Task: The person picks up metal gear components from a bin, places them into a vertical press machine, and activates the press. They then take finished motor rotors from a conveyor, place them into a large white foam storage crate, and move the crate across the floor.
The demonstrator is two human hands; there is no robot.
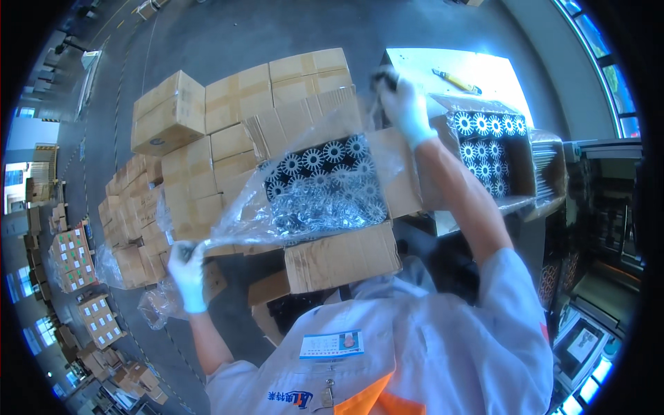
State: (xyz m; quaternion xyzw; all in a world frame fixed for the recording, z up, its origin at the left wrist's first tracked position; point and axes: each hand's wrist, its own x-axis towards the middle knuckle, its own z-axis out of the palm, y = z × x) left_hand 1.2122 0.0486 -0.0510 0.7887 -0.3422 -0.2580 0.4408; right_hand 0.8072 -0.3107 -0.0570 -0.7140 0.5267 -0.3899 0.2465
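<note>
My left hand, in a white glove, is closed on a gathered edge of the clear plastic liner. The liner stretches from there to an open cardboard box in front of me. Inside are rows of dark toothed round metal parts with pale spokes; crumpled film covers the nearer ones. My gloved right hand is raised past the box's far right corner, its fingers curled. A blurred dark patch shows at its fingertips, with film hanging close by; what it grips cannot be made out.
A second open box of similar parts stands at the right. Behind it, a yellow-handled cutter lies on a white surface. Closed cartons are stacked beyond and left of the box. Machinery stands far right.
</note>
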